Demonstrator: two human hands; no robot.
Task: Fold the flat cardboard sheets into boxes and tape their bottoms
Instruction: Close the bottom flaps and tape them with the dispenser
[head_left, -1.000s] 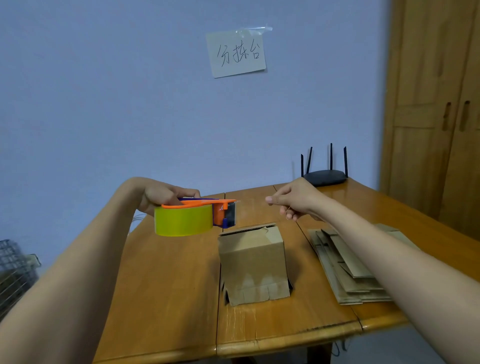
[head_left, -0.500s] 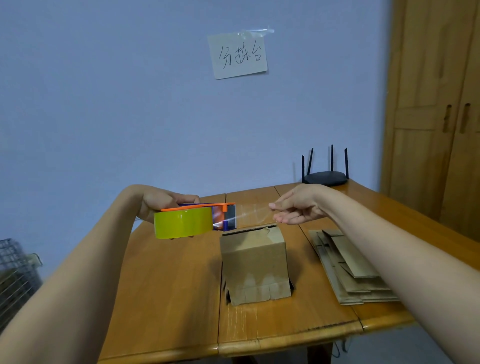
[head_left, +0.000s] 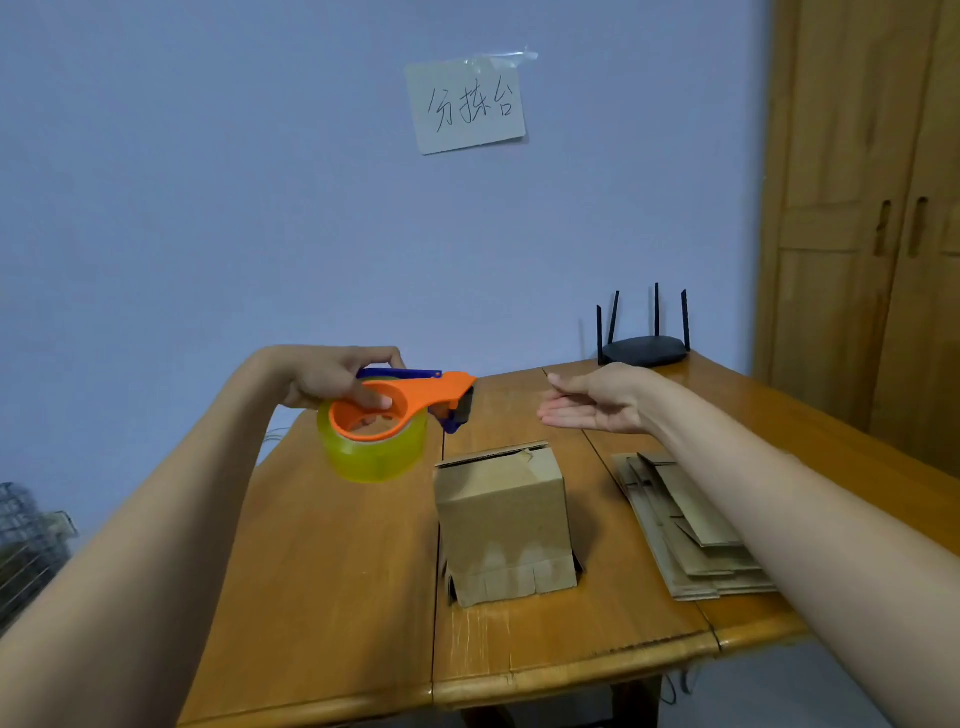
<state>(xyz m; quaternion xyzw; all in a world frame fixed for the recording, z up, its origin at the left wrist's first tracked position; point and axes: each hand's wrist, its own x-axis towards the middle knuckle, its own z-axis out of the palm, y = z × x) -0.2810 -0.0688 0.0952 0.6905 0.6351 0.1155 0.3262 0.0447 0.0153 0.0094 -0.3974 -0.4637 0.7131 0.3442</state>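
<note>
Folded box (head_left: 504, 519) stood mid-table (head_left: 332, 597), flat sheets (head_left: 685, 535) beside; my left hand (head_left: 332, 382) gripped the tape dispenser (head_left: 384, 426), right hand (head_left: 597, 402) open, empty; I judged centring tape over the seam best.

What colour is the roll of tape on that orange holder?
Yellow-green and see-through, the tape roll shows best in the head view, held by the left hand.
</note>
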